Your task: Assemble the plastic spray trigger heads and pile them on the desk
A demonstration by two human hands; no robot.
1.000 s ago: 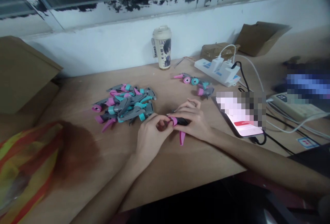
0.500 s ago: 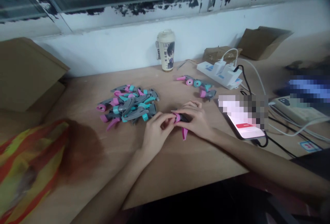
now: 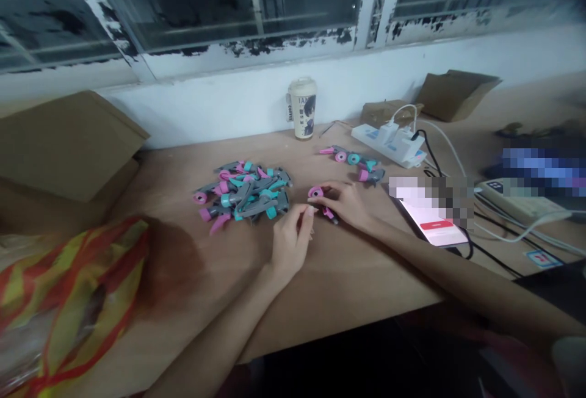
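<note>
My right hand [image 3: 348, 204] lies on the wooden table [image 3: 348, 276], closed round a small dark spray-nozzle part [image 3: 320, 201] that has a pink ring at its end and a pink trigger under it. My left hand [image 3: 293, 238] is just left of that part and apart from it. Its fingers are curled, thumb against fingertips, and I cannot see what is between them, if anything. A pile of grey, teal and pink nozzle parts [image 3: 245, 196] lies to the left of both hands. A smaller group of the same parts [image 3: 354, 160] lies behind my right hand.
A paper coffee cup [image 3: 303, 108] stands by the wall. A white power strip [image 3: 389, 138] with cables and a lit phone [image 3: 430, 218] lie at the right. Cardboard boxes [image 3: 68, 141] stand at the left, and a red-and-yellow bag [image 3: 59, 300] lies at the near left.
My left hand has come off the nozzle part and drawn back a little toward me. My right hand keeps the part. The view has tilted upward, so everything sits lower in frame.
</note>
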